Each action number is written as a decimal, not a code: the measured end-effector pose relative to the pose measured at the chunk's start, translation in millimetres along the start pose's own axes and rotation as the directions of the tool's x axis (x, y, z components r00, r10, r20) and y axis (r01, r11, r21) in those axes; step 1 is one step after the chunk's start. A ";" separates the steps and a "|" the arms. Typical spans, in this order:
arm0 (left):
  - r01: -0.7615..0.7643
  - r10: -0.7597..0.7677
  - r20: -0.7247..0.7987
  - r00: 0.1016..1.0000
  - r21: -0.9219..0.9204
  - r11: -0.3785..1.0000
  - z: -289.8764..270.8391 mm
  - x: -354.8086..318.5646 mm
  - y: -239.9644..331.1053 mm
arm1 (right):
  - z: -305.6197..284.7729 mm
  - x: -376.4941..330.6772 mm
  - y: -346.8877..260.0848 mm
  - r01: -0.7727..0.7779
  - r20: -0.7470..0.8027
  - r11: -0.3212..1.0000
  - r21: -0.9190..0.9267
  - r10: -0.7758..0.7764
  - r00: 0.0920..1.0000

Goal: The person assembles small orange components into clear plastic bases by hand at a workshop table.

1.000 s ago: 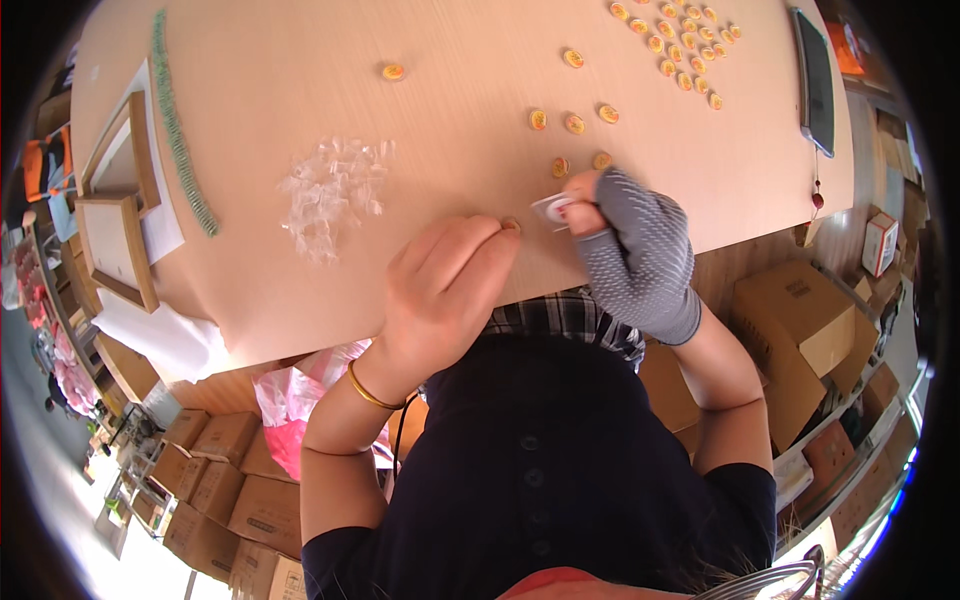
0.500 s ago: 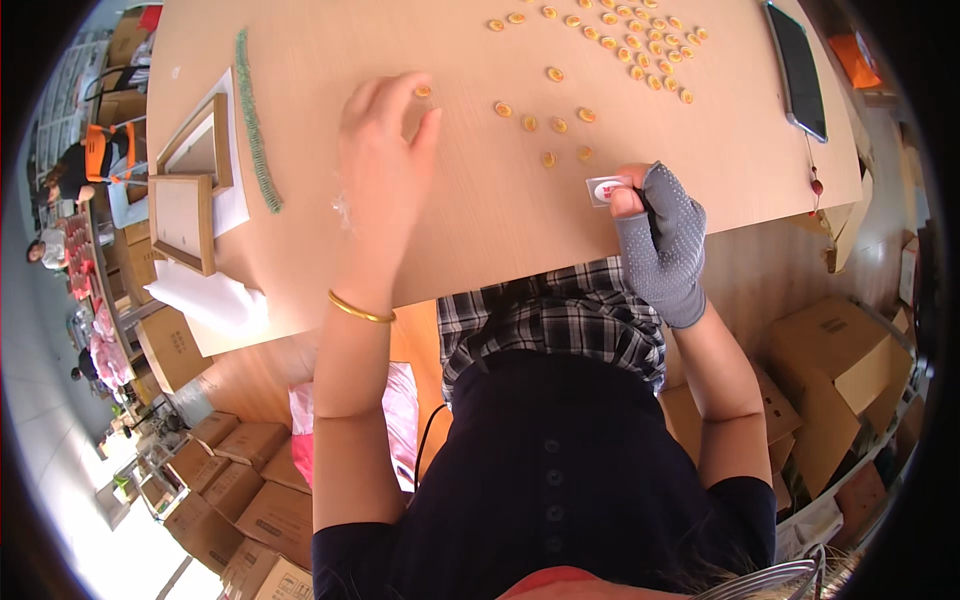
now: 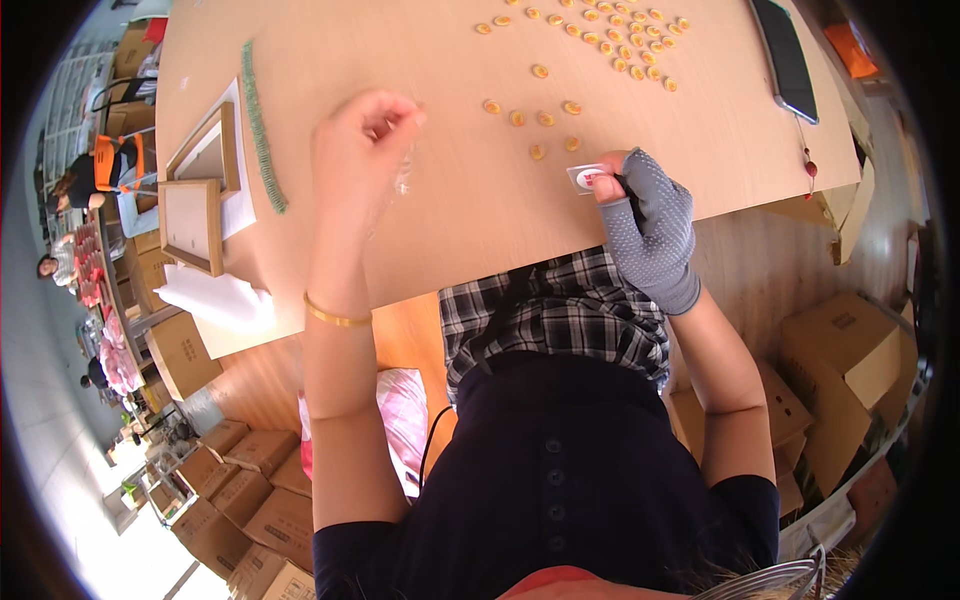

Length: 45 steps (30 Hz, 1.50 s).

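My left hand pinches a clear bag above the worktop — my gloved right hand grips a small tag at the near edge — bagging it seems next.

Picture frames, upper left: two. Dark phone, upper right: one. Small orange pieces at top centre: roughly thirty, too small to tally exactly.

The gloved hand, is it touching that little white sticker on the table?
Touching. The head view shows the gloved right hand with its fingertips pressed on the edge of the small white sticker, which lies flat on the wooden table.
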State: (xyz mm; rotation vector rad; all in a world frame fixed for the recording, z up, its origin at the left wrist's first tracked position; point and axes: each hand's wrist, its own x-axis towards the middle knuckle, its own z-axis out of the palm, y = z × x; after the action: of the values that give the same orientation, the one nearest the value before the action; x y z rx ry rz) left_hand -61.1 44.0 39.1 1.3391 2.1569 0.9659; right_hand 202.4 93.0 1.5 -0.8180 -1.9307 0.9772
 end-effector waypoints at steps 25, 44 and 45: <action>-0.246 0.246 0.049 0.968 -0.006 0.969 53.3 -74.2 6.3 | 6.5 9.2 -8.1 -0.067 0.064 0.992 -0.106 0.074 0.995; -0.524 0.524 0.007 0.852 0.060 0.850 57.7 -77.3 -4.1 | 24.5 21.9 -11.3 0.070 0.342 0.963 -0.260 0.024 0.939; -0.520 0.520 0.010 0.854 0.057 0.852 57.1 -77.4 -4.3 | 24.1 23.0 -12.6 0.061 0.358 0.961 -0.269 0.041 0.933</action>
State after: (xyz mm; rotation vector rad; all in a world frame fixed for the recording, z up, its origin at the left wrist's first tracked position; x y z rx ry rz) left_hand 8.7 -7.3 -2.9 2.0138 1.8624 1.1000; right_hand 168.5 97.4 11.5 -0.8244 -2.4283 0.9109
